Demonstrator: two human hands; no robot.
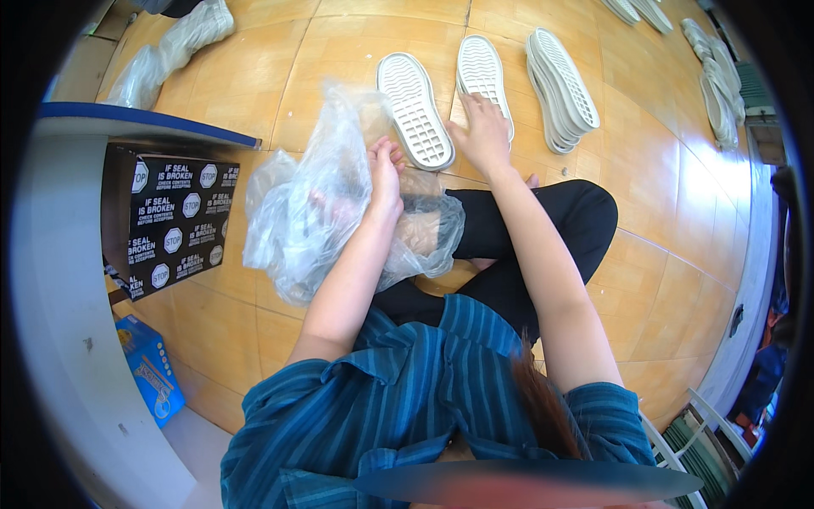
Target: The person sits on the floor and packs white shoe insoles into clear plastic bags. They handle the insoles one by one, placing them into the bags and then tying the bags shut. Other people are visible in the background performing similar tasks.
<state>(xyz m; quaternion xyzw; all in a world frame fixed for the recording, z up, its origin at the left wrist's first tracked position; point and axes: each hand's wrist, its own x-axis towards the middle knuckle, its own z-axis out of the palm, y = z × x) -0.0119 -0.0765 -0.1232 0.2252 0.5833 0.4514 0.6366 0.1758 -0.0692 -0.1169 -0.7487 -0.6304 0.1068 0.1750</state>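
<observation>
My left hand [386, 176], its fingers curled in, is against a crumpled clear plastic bag [292, 225] that drapes over my left leg. Just beyond it lies a white shoe sole [415, 110], its gridded side up, with its near end beside my fingers. My right hand [485, 136] reaches over the near part of a second white shoe sole [480, 64]. Its fingers rest on or just above that sole, with the thumb spread out to the left. Farther right, a stack of several white shoe soles [561, 89] stands by itself.
At the left stand a black printed carton [174, 220] under a blue-edged shelf [153, 119] and a blue box [151, 369]. Bagged soles [182, 42] lie at the far left, more soles [719, 81] at the far right. My crossed legs [568, 220] rest on the tiled floor [653, 280].
</observation>
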